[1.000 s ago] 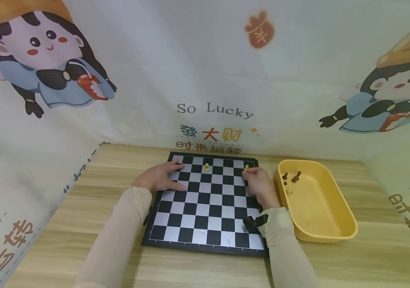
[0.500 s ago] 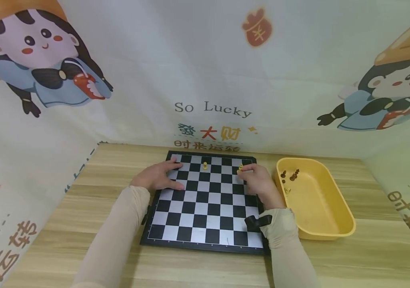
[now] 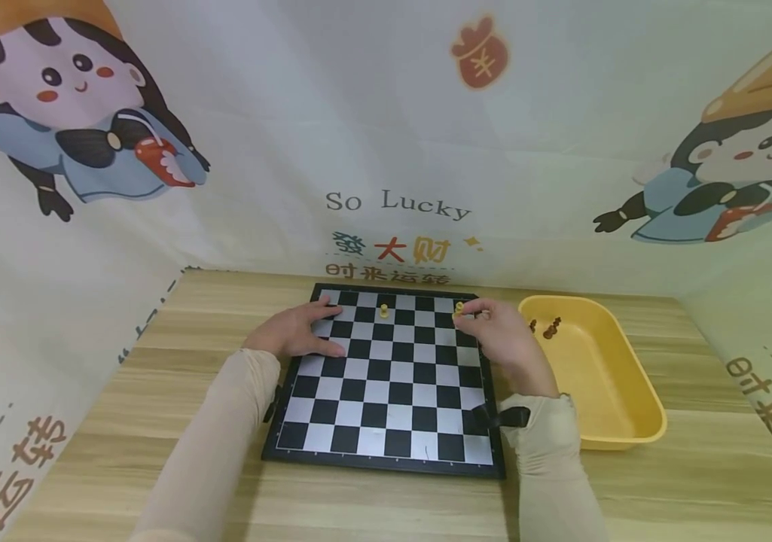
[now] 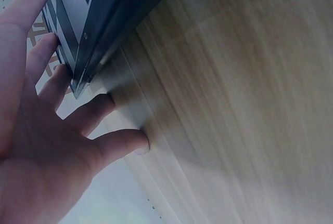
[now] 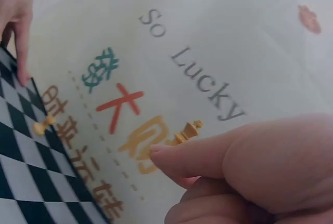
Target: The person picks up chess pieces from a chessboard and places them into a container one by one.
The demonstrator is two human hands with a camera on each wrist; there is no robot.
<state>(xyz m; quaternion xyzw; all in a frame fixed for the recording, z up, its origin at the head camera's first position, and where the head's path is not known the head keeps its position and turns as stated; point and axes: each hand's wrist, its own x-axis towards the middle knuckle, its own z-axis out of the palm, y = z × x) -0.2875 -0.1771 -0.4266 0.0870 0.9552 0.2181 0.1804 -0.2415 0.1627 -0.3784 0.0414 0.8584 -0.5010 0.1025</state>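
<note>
My right hand (image 3: pixel 504 335) pinches a small yellow chess piece (image 5: pixel 188 131) with a crown-like top between thumb and forefinger. It is near the far right corner of the chessboard (image 3: pixel 373 372). In the right wrist view the piece's lower part is hidden behind the thumb. My left hand (image 3: pixel 295 329) rests at the board's left side with spread fingers, some over the far left squares; the left wrist view shows other fingers beside and below the black edge. A yellow pawn-like piece (image 3: pixel 383 310) stands alone on a square in the far rows.
A yellow plastic tray (image 3: pixel 630 421) stands on the wooden table (image 3: pixel 711 482) right of the board. Brown chess pieces (image 3: pixel 551 329) lie in its far left part, partly hidden by my right hand. A printed cloth (image 3: pixel 386 113) hangs directly behind the table.
My right hand, holding the yellow chess piece, shifts slightly left and then back right, its wrist now farther right and covering part of the tray. My left hand stays in place.
</note>
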